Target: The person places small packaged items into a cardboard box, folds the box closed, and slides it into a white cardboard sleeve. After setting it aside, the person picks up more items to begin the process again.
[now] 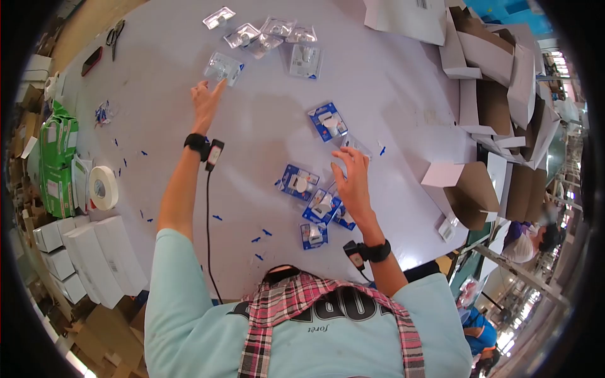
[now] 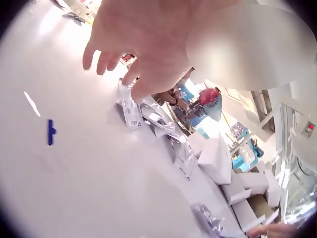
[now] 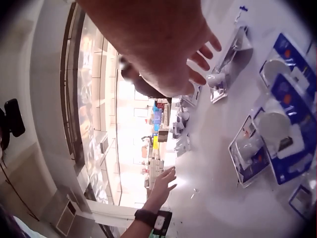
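Note:
In the head view my left hand (image 1: 207, 104) reaches to the near edge of a clear blister pack (image 1: 224, 68), its index finger extended at it; contact cannot be told. My right hand (image 1: 354, 183) is held over the table beside another clear pack (image 1: 355, 147), fingers spread and apparently holding nothing. Just above that pack lies a blue-backed pack (image 1: 328, 121); several more blue packs (image 1: 299, 183) lie left of and below the right hand. The left wrist view shows the left hand (image 2: 143, 44) with fingers hanging loosely; in the right wrist view the right hand (image 3: 168, 54) has bent, parted fingers.
Several clear packs (image 1: 262, 45) lie at the far side. Small blue clips (image 1: 267, 232) are scattered about. Open cartons (image 1: 469, 189) crowd the right edge; a green bag (image 1: 58, 164), tape roll (image 1: 103, 188) and white boxes (image 1: 94, 258) stand left. Scissors (image 1: 115, 39) and a phone (image 1: 92, 61) lie far left.

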Action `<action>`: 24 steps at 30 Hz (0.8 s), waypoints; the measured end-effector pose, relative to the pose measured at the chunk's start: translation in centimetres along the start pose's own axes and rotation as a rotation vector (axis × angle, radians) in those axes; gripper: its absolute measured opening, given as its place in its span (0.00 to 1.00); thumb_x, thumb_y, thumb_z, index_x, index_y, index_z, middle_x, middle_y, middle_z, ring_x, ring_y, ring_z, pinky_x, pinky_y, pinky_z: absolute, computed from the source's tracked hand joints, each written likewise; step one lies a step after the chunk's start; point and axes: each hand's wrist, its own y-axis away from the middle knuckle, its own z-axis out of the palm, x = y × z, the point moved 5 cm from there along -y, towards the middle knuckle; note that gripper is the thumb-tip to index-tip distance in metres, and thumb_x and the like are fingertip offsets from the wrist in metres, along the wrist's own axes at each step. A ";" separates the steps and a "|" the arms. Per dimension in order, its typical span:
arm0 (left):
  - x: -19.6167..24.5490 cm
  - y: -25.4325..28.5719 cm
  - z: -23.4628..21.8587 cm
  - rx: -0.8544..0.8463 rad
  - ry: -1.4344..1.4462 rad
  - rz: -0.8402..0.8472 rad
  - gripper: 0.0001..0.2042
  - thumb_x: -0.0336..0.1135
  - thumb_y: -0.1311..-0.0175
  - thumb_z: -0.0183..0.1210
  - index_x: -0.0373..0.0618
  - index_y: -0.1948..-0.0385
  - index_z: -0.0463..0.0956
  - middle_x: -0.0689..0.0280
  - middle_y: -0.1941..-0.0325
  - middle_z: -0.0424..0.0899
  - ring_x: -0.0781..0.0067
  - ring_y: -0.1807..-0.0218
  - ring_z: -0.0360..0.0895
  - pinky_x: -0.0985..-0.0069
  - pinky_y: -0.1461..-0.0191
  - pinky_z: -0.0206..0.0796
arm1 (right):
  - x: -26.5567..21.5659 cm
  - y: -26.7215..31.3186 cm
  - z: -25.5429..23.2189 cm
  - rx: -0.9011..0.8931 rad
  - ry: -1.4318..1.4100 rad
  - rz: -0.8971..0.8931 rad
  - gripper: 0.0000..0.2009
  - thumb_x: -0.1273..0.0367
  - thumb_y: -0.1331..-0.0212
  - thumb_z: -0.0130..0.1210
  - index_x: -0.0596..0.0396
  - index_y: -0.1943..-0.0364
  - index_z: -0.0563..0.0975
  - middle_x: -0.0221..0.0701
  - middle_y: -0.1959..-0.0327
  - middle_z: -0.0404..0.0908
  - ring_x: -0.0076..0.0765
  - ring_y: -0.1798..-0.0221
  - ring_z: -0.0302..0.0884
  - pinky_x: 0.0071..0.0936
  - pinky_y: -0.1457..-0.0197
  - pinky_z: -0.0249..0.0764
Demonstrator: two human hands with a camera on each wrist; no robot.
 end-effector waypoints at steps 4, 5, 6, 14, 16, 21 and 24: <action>-2.2 -4.0 3.9 0.050 0.396 -0.130 0.19 0.44 0.41 0.56 0.33 0.61 0.73 0.56 0.60 0.75 0.61 0.59 0.75 0.70 0.53 0.68 | -0.6 -0.9 -0.3 -0.021 -0.061 -0.018 0.11 0.74 0.45 0.52 0.56 0.57 0.75 0.39 0.49 0.69 0.47 0.44 0.61 0.37 0.42 0.61; -3.1 -4.3 4.5 0.062 0.605 -0.159 0.17 0.42 0.40 0.55 0.33 0.63 0.73 0.58 0.64 0.77 0.64 0.62 0.76 0.71 0.55 0.70 | -0.5 -0.8 -0.2 -0.033 -0.084 -0.021 0.11 0.74 0.45 0.52 0.56 0.57 0.75 0.39 0.49 0.69 0.47 0.44 0.62 0.37 0.43 0.62; -2.4 -3.3 4.4 -0.113 0.739 -0.175 0.15 0.41 0.39 0.55 0.35 0.65 0.73 0.61 0.65 0.76 0.68 0.65 0.76 0.74 0.59 0.70 | -0.2 -1.2 0.1 -0.072 -0.200 0.016 0.12 0.74 0.46 0.53 0.56 0.56 0.75 0.39 0.48 0.69 0.46 0.44 0.62 0.37 0.43 0.62; 6.0 16.8 0.4 -1.346 1.300 -0.691 0.08 0.35 0.38 0.53 0.40 0.65 0.75 0.68 0.73 0.75 0.79 0.70 0.74 0.80 0.67 0.69 | -4.1 -4.4 3.1 -0.232 -0.690 -0.114 0.33 0.68 0.51 0.63 0.54 0.40 0.61 0.35 0.44 0.67 0.36 0.40 0.64 0.33 0.38 0.62; 7.1 21.2 0.9 -1.550 1.421 -0.828 0.10 0.37 0.37 0.53 0.40 0.63 0.75 0.67 0.72 0.76 0.79 0.68 0.74 0.81 0.66 0.69 | -5.6 -4.2 3.0 -0.372 -1.032 -0.069 0.29 0.69 0.51 0.63 0.56 0.43 0.64 0.35 0.49 0.71 0.31 0.45 0.68 0.29 0.40 0.64; 10.3 21.9 -3.0 -0.898 0.918 -0.345 0.13 0.41 0.35 0.51 0.39 0.61 0.75 0.68 0.71 0.77 0.82 0.65 0.73 0.83 0.60 0.66 | -4.0 -1.7 2.6 -0.256 -0.993 0.236 0.17 0.66 0.47 0.60 0.57 0.57 0.68 0.29 0.62 0.75 0.20 0.60 0.73 0.20 0.55 0.71; 10.9 21.7 -4.3 -0.816 0.962 -0.198 0.13 0.41 0.35 0.52 0.40 0.61 0.75 0.71 0.69 0.78 0.84 0.62 0.73 0.84 0.56 0.65 | -2.9 -0.7 2.4 -0.099 -0.968 0.307 0.18 0.61 0.47 0.61 0.60 0.62 0.68 0.29 0.68 0.73 0.19 0.66 0.72 0.16 0.65 0.72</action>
